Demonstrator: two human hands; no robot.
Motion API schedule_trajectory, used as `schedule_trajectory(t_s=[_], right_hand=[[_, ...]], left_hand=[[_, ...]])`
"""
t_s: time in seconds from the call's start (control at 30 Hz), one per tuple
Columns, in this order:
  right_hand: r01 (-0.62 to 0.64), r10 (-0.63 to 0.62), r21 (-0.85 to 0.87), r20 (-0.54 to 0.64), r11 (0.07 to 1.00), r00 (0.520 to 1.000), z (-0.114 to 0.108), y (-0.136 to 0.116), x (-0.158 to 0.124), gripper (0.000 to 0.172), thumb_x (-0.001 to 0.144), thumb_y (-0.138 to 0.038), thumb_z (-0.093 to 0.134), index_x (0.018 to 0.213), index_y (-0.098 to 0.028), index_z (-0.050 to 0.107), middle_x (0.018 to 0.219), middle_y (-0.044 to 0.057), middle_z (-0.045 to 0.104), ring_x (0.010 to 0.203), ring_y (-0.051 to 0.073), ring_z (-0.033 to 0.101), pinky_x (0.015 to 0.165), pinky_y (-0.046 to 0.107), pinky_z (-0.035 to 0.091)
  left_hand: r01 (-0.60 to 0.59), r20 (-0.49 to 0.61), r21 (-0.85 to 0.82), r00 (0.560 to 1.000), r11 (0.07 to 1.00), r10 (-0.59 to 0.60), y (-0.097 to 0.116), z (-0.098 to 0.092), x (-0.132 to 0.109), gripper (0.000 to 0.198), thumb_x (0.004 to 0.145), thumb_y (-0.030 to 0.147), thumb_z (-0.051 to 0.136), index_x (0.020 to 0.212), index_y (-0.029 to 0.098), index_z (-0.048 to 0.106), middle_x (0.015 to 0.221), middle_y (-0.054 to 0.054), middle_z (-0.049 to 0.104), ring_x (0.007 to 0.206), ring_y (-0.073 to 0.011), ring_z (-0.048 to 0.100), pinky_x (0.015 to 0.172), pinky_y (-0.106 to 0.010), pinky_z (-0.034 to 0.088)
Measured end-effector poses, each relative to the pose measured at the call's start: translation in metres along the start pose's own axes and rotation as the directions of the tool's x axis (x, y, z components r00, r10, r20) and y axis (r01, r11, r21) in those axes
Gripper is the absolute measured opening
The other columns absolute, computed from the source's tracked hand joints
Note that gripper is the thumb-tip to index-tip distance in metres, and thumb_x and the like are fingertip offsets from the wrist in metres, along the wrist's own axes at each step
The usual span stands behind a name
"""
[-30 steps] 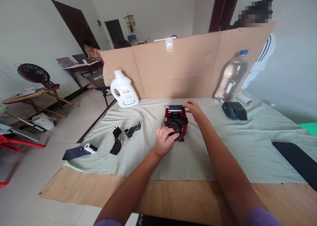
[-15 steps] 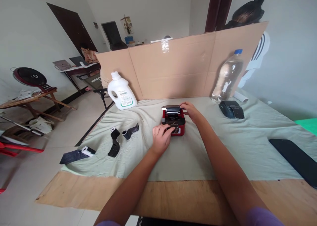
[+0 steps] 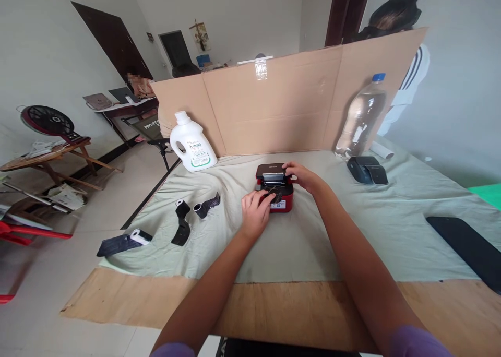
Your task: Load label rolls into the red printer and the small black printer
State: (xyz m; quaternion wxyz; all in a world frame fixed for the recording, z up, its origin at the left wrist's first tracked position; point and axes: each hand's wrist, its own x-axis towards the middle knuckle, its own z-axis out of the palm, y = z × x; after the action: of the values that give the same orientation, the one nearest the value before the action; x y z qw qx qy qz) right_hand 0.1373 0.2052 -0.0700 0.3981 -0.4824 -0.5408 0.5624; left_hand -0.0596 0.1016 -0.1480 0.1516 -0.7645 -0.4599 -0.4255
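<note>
While the left hand pinches the black strip at the front of the red printer, which stands on cloth, the right hand pinches the lid at its right rear; strip best kept flat, lid eased evenly.

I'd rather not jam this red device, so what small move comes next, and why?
Probably press the lid down with the right hand: it stands partly raised over the red device, that hand is at its edge, and the left hand is at the dark strip in front.
</note>
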Motion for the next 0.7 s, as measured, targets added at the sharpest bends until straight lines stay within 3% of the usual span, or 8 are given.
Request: schedule_trajectory(t_s=[0.3,0.47,0.57,0.7], right_hand=[[-0.06,0.061,-0.013,0.092,0.998,0.994,-0.005,0.008,-0.001,0.073,0.053,-0.02,0.062,0.124,-0.035,0.049,0.137,0.003,0.05,0.12,0.026,0.048,0.091,0.039,0.045],[-0.062,0.057,0.038,0.12,0.997,0.991,-0.006,0.012,-0.001,0.079,0.054,-0.018,0.063,0.128,-0.038,0.047,0.134,0.002,0.053,0.121,0.026,0.049,0.088,0.04,0.048],[-0.075,0.066,0.076,0.11,0.994,0.992,-0.006,0.014,-0.001,0.082,0.052,-0.016,0.064,0.129,-0.04,0.046,0.13,0.001,0.057,0.115,0.026,0.053,0.089,0.041,0.049],[-0.077,0.064,0.105,0.122,0.991,0.99,-0.005,0.012,-0.003,0.084,0.052,-0.015,0.065,0.13,-0.039,0.044,0.131,0.001,0.057,0.113,0.025,0.054,0.089,0.041,0.048]], left_hand=[[0.019,-0.014,-0.033,1.0,0.999,-0.02,-0.003,-0.001,0.0,0.034,0.096,0.015,0.046,0.117,0.027,0.07,0.119,-0.008,0.065,0.112,-0.023,0.052,0.098,-0.04,0.038],[0.131,-0.014,-0.119,0.991,0.984,-0.134,-0.01,-0.002,0.003,0.037,0.098,0.025,0.045,0.131,0.021,0.06,0.129,-0.011,0.062,0.12,-0.0259,0.05,0.104,-0.043,0.037],[0.233,0.039,-0.226,0.972,0.946,-0.231,-0.017,-0.001,0.005,0.046,0.099,0.03,0.043,0.143,0.019,0.047,0.136,-0.013,0.059,0.126,-0.0254,0.046,0.107,-0.043,0.038],[0.296,0.102,-0.293,0.955,0.909,-0.278,-0.024,0.0,0.008,0.047,0.102,0.032,0.037,0.146,0.02,0.043,0.139,-0.011,0.058,0.126,-0.0238,0.048,0.108,-0.042,0.039]])
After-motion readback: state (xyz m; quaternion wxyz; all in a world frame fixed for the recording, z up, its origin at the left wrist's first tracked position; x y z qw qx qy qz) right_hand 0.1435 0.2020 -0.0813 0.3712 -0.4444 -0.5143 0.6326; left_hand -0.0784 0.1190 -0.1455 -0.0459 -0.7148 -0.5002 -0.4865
